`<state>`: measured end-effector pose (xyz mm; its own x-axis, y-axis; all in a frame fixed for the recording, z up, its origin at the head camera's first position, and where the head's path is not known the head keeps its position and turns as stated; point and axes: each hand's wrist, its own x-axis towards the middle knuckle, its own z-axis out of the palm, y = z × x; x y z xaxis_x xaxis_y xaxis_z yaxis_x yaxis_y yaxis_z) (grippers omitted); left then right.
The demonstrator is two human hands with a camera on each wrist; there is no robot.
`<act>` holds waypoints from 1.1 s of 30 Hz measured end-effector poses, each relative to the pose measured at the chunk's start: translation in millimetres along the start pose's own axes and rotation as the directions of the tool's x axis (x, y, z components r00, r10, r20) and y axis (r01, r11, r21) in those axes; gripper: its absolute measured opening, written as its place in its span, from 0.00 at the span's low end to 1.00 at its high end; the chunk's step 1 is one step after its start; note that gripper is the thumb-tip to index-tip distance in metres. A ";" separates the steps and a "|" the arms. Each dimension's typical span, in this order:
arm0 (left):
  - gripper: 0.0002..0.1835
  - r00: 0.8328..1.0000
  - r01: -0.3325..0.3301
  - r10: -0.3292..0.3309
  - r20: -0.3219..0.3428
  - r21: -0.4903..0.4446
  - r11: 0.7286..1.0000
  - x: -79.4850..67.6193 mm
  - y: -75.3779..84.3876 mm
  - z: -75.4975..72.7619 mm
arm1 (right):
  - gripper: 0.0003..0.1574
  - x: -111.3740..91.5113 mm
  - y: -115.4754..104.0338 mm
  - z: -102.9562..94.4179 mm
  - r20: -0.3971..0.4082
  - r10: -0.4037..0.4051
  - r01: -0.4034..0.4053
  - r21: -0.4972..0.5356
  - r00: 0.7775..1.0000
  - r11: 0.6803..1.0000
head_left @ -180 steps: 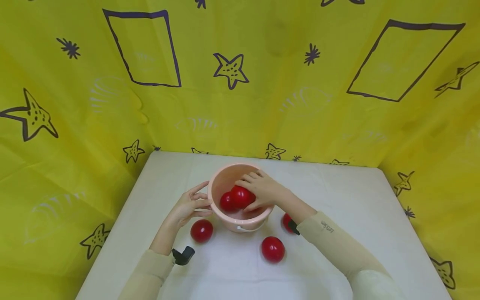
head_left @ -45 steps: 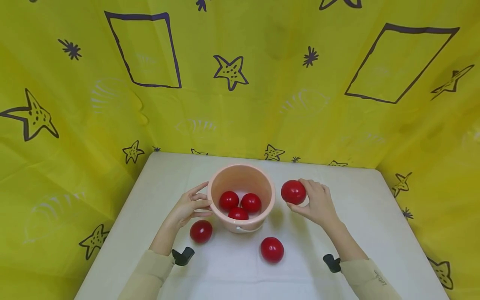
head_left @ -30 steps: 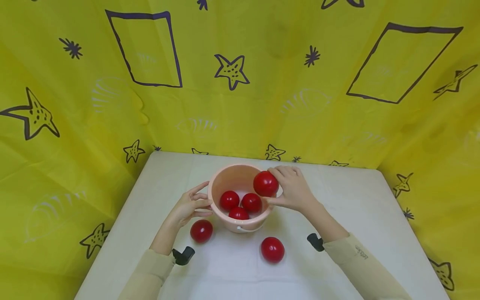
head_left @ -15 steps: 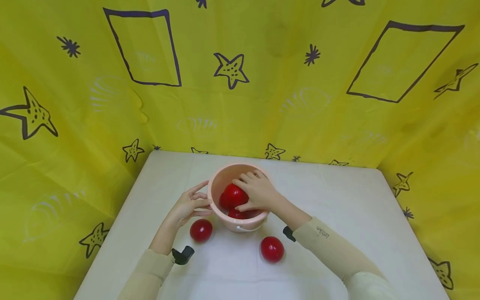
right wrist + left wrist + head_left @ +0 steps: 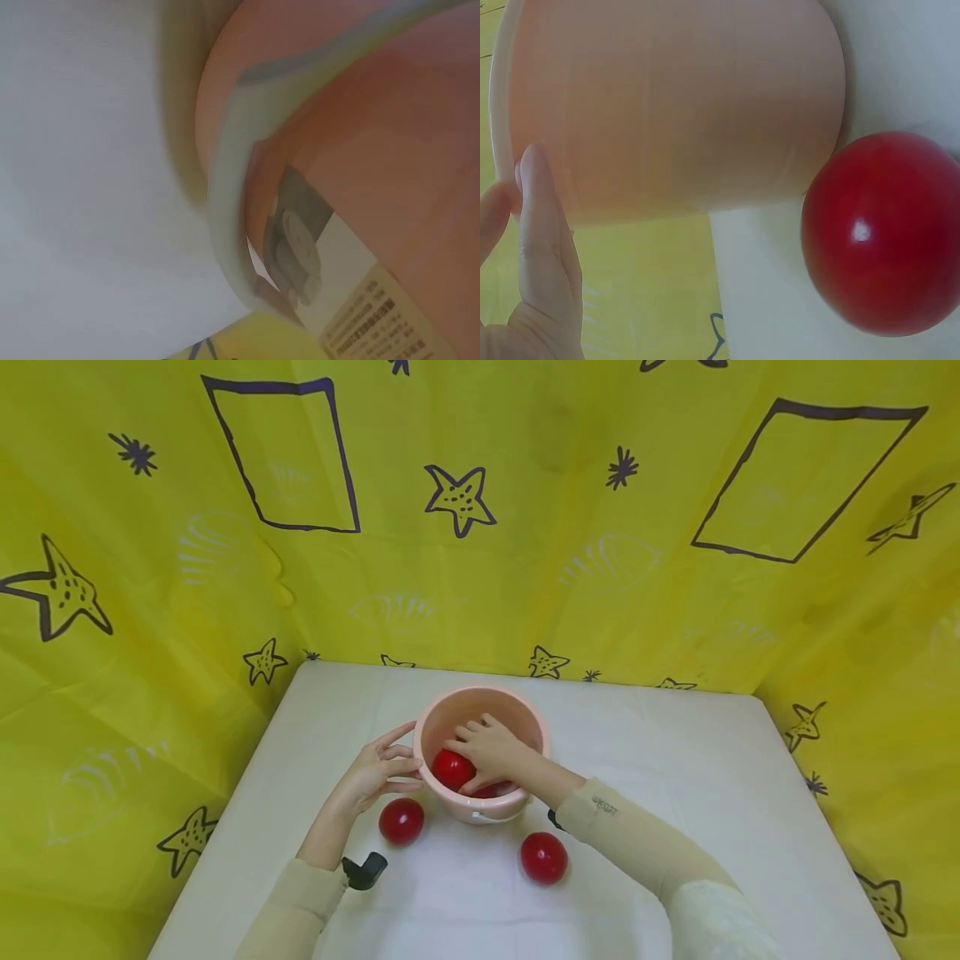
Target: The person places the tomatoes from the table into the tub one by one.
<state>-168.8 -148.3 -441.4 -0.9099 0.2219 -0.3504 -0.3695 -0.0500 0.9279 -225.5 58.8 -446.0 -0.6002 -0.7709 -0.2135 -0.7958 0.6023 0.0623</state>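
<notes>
A pink bucket (image 5: 527, 720) with a white handle stands mid-table. My left hand (image 5: 367, 777) rests its fingertips against the left of its rim, fingers loosely extended; the left wrist view also shows fingers (image 5: 540, 225) at the rim. My right hand (image 5: 495, 752) reaches inside, thumb and fingers around a glossy red ball (image 5: 452, 769). Part of another red ball (image 5: 486, 792) shows below the thumb; the others inside are hidden. In the right wrist view only the bucket's side (image 5: 360, 165), handle (image 5: 232, 180) and label (image 5: 375, 300) appear, not the hand.
Two red balls lie on the white table (image 5: 637, 735): one red ball (image 5: 401, 822) left of the bucket's front, another red ball (image 5: 543, 858) to its front right. A yellow patterned curtain (image 5: 480, 585) surrounds the table's back and sides. A black wrist mount (image 5: 365, 870) juts from the left sleeve.
My right hand has carried a red ball from the bucket's right side over the rim and down inside, toward the left. The left hand and the two table balls have stayed put.
</notes>
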 end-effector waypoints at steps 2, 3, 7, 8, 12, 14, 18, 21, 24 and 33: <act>0.36 1.000 -0.003 0.003 0.001 0.002 1.000 0.0 0.0 -0.1 | 0.48 1.7 -0.5 0.9 0.020 0.003 -0.003 0.008 1.000 1.000; 0.36 1.000 -0.004 0.004 0.003 0.002 1.000 -0.1 0.1 0.0 | 0.48 2.2 -0.6 1.2 0.031 0.008 -0.008 0.012 0.999 1.000; 0.36 1.000 -0.003 0.002 0.004 0.007 1.000 0.0 -0.3 0.0 | 0.48 2.7 -1.8 1.8 0.068 0.033 -0.035 0.029 0.997 0.999; 0.36 1.000 -0.002 0.002 0.003 0.006 1.000 0.1 -0.5 -0.1 | 0.48 2.7 -2.2 1.8 0.078 0.038 -0.040 0.031 0.996 0.999; 0.36 1.000 -0.003 0.003 0.003 0.004 1.000 0.0 -1.0 -0.5 | 0.48 2.6 -3.7 1.6 0.112 0.051 -0.055 0.030 0.992 0.998; 0.36 1.000 -0.005 0.005 0.005 0.002 1.000 0.0 -1.0 -0.6 | 0.48 2.5 -3.7 1.2 0.121 0.055 -0.058 0.025 0.991 0.998; 0.36 1.000 -0.006 0.006 0.008 0.001 1.000 0.0 -0.7 -0.7 | 0.48 0.8 -1.1 -1.0 0.111 0.057 -0.062 0.047 0.992 0.997; 0.36 1.000 -0.006 0.006 0.009 -0.003 1.000 0.2 -0.3 -0.5 | 0.48 -3.1 3.0 -3.9 0.054 0.062 -0.067 0.100 0.997 0.993; 0.36 1.000 -0.006 0.006 0.008 -0.001 1.000 0.5 -0.3 -0.1 | 0.47 -10.2 7.6 -7.6 -0.050 0.069 -0.060 0.159 0.996 0.985; 0.36 1.000 -0.005 0.005 -0.004 -0.004 1.000 0.0 -1.5 -0.3 | 0.41 -49.5 19.3 -6.2 -0.370 0.224 -0.094 0.338 0.902 0.936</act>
<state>-168.3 -148.6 -442.9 -0.9125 0.2177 -0.3462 -0.3657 -0.0555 0.9291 -211.6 107.3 -428.2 -0.7491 -0.6370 0.1818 -0.6617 0.7064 -0.2512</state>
